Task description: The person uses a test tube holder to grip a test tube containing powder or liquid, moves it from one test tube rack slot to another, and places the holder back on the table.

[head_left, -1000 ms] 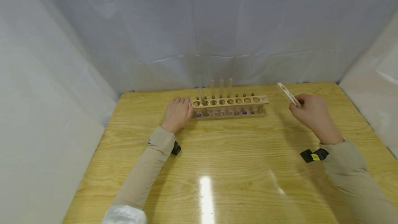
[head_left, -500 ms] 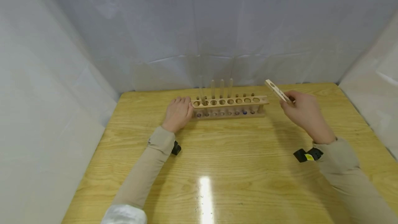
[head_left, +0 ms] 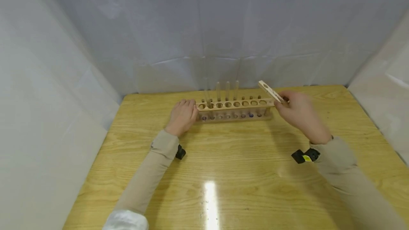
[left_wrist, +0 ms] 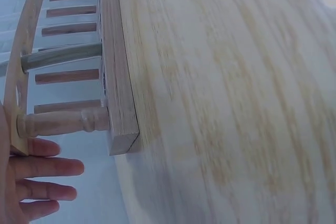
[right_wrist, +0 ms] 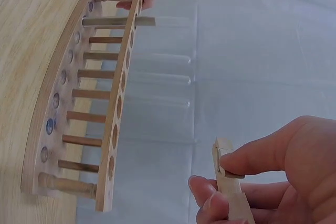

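Observation:
A wooden test tube rack stands near the back of the table. My left hand grips the left end of its top bar; in the left wrist view the fingertips reach past the bar. One glass tube with greyish-brown contents sits in a hole near that end. Three clear test tubes stand upside down on pegs behind. My right hand pinches a wooden test tube holder between thumb and fingers, raised at the rack's right end. Nothing is in the holder's jaws.
The yellow wood-grain table carries the rack. Pale sheeting hangs behind the table, with more on both sides. Bluish marks show in some lower sockets of the rack.
My right hand has moved left with the test tube holder, from right of the rack to its right end. The left hand and the rack have stayed put.

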Available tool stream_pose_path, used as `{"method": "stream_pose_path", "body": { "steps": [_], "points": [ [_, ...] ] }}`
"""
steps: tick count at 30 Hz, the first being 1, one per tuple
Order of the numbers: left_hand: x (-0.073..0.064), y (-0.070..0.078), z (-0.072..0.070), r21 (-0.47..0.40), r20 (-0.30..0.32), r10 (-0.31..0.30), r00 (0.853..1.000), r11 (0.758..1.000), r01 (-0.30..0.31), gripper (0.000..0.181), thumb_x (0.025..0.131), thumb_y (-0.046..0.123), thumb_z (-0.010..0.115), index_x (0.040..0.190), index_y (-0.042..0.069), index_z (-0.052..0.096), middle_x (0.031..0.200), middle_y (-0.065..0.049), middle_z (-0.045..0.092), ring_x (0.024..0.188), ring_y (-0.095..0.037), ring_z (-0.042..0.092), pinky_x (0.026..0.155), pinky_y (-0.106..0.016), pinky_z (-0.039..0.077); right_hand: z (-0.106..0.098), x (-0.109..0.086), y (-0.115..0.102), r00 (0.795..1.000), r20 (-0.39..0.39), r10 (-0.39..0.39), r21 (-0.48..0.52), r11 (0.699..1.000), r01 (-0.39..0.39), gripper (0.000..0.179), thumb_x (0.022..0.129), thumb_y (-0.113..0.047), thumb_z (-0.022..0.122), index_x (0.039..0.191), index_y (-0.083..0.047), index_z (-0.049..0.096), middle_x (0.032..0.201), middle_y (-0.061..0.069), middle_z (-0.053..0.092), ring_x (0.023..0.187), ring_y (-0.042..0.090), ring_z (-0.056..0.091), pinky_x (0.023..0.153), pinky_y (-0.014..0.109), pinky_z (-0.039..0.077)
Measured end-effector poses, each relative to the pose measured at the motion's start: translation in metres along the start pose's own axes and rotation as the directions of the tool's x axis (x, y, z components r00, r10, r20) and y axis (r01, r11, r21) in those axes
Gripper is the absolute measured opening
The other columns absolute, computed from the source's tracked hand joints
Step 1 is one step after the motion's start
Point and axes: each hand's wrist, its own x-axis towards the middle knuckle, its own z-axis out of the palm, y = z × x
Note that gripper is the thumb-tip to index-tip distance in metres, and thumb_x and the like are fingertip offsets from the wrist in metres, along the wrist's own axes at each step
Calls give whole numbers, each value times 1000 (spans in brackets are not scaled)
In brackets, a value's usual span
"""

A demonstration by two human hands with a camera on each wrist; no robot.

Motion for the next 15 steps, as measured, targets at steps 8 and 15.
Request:
{"method": "stream_pose_path", "body": {
  "steps": [8, 15],
  "points": [
    [-1, -1, 4, 12, -60, 52, 997, 999, -51, 36, 105, 22, 27, 99, 4, 58, 93, -15, 63, 92, -33, 59, 83, -46, 48, 7, 10, -12, 1000, 4, -2, 35, 999, 2, 29, 99, -21, 56, 117, -2, 67, 76, 11, 63, 47, 20, 40, 43, 34, 34],
    [0, -3, 6, 10, -78, 64, 995, 998, -63, 37, 105, 23, 26, 98, 5, 57, 90, -14, 62, 90, -32, 59, 82, -46, 48, 16, 20, -21, 998, 12, -62, 49, 997, 62, 23, 99, -18, 55, 108, -1, 69, 73, 11, 63, 48, 20, 46, 45, 34, 38]
  ]
}}
